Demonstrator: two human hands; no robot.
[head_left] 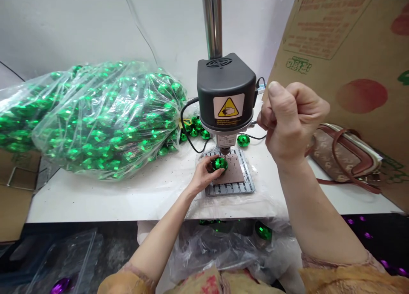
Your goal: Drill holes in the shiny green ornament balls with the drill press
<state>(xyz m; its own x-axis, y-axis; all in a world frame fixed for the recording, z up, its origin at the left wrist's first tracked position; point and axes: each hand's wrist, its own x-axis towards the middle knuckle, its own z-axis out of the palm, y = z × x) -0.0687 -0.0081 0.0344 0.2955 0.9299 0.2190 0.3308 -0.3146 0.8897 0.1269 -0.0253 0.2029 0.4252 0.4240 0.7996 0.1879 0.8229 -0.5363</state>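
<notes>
A black drill press head (226, 93) with a yellow warning label hangs on a chrome column. Beneath its bit, my left hand (205, 172) grips a shiny green faceted ball (220, 163) over a brownish pad (234, 171) on the grey slotted base plate (230, 189). My right hand (289, 115) is raised at the right of the drill head, its fingers curled round the machine's lever, of which only a short piece (254, 122) shows; the rest is hidden in the fist.
A large clear bag of green balls (108, 119) fills the left. Loose green balls (205, 134) lie behind the drill, and one (243, 140) right of it. A brown handbag (343, 153) leans by a cardboard box (335, 42). Plastic sheeting (220, 251) hangs below the table edge.
</notes>
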